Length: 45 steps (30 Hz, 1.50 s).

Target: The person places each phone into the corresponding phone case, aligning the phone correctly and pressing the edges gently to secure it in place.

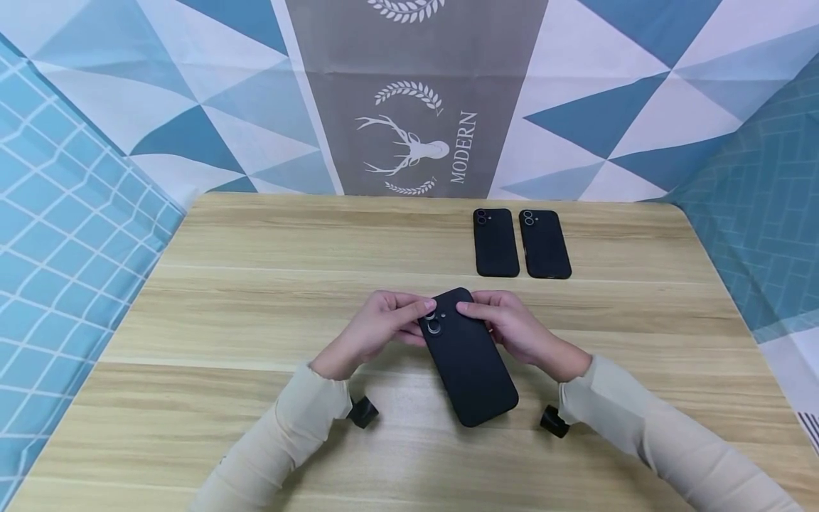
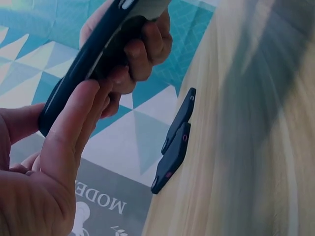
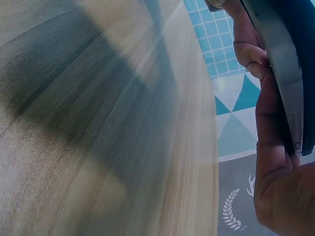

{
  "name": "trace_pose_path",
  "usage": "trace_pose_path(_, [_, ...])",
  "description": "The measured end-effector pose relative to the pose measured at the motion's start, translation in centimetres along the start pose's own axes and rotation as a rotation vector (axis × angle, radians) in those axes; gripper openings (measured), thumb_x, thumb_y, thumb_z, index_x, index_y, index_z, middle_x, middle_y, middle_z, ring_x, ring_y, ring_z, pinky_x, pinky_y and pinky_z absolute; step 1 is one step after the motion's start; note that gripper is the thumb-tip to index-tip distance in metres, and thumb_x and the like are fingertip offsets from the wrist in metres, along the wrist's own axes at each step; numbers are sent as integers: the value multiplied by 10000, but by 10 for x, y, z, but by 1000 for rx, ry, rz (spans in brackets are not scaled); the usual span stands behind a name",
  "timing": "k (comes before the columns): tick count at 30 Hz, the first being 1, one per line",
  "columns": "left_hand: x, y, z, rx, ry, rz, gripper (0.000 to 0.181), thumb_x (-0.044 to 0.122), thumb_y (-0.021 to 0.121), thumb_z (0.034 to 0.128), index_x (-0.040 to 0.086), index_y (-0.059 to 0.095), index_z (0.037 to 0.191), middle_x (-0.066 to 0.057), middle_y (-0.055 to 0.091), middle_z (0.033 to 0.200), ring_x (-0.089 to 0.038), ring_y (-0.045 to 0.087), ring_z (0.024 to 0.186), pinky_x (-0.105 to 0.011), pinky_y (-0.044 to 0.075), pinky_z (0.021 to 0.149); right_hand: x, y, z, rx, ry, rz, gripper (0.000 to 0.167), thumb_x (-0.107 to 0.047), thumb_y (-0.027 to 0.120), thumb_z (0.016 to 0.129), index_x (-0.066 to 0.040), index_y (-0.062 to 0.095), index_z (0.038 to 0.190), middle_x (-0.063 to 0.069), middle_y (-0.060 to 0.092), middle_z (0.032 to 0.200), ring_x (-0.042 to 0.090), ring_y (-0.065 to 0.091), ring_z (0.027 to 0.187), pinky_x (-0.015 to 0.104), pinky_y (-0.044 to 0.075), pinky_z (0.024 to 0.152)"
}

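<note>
A black phone in a dark case (image 1: pixel 472 370) is held tilted above the table, its camera side up and its camera corner farthest from me. My left hand (image 1: pixel 386 320) pinches that corner, thumb on top near the lenses and fingers beneath. On the other edge, my right hand (image 1: pixel 515 328) grips with its thumb on the back. Curled fingers of the right hand (image 2: pixel 152 46) show under the phone (image 2: pixel 74 93) in the left wrist view. The right wrist view shows a paler, shiny edge (image 3: pixel 290 83) beside the dark case; whether they are apart, I cannot tell.
Two black phone-shaped pieces with camera rings, one on the left (image 1: pixel 495 243) and one on the right (image 1: pixel 545 244), lie side by side on the wooden table (image 1: pixel 256 306). Patterned cloth (image 1: pixel 416 92) hangs behind the table's far edge. Beneath each sleeve sits a small black block (image 1: pixel 363 412).
</note>
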<state>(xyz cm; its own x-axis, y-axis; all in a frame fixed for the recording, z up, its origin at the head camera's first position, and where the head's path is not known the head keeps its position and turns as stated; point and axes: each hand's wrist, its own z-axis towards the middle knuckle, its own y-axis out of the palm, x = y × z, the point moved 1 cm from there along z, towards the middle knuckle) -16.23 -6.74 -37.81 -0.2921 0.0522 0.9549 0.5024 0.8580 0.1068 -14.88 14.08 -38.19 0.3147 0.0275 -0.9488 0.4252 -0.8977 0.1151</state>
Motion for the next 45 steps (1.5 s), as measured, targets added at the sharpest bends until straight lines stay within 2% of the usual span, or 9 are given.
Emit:
trace_pose_path(7, [1,4,-3,34,-9,-28,334,85,546,930,-158,566,1159,5,698,749,-94,675,603,-321,595,623,2,-1,1,-2,-8,-25,172,-188,488,953,-110,639,980,-87,652,712,42,604,613,192,512,547])
trace_pose_path(14, [1,1,-1,-30,-56,-64,354,105,544,926,-163,551,1157,12,694,757,-113,686,643,-344,595,666,1,-2,1,5,-10,-37,177,-197,492,952,-110,646,960,-87,647,714,45,607,624,200,516,562])
trace_pose_path(20, [-9,5,-2,-244,-162,-45,289,49,612,879,-132,577,1101,-58,720,874,-155,695,758,-408,570,800,-3,-1,2,7,-7,-23,190,-195,485,954,-83,634,984,-88,654,745,45,621,660,209,529,595])
trace_pose_path(23, [-14,9,-2,-307,-151,-60,311,-5,603,871,-165,547,1132,-87,712,948,-167,692,807,-446,543,845,-5,-1,2,22,-10,-27,263,-193,472,959,4,602,1074,-89,661,760,45,633,674,212,539,600])
trace_pose_path(27, [-17,13,-1,-262,-121,-74,299,7,575,891,-179,539,1123,-162,699,1001,-166,697,828,-417,555,824,-5,-1,1,68,-16,-39,412,-214,460,968,108,495,1223,-98,661,820,40,640,732,219,552,649])
trace_pose_path(34, [-19,20,-3,-197,-58,-92,323,33,555,907,-173,527,1155,-336,587,1101,-176,704,821,-390,564,814,-8,0,1,113,-48,-83,448,-242,453,980,101,481,1266,-86,667,886,46,644,791,215,556,710])
trace_pose_path(37, [-18,19,-4,-131,-9,-105,317,34,568,902,-173,537,1140,-295,636,1050,-160,707,776,-377,571,801,-12,-1,1,129,-68,-143,468,-310,448,984,71,520,1245,-87,667,900,48,637,818,219,545,742])
trace_pose_path(41, [-13,17,-6,-2,70,-183,316,3,568,892,-192,529,1137,-119,716,934,-132,703,764,-335,581,772,-15,-5,-2,145,-78,-190,513,-391,410,989,44,535,1230,-93,633,916,44,612,863,227,523,790])
trace_pose_path(45, [-6,15,-6,137,168,-295,266,-33,558,885,-168,536,1113,0,715,841,-120,703,750,-282,590,715,-12,-7,-6,116,-84,-114,533,-443,360,997,37,519,1165,-90,653,867,60,644,782,257,559,727])
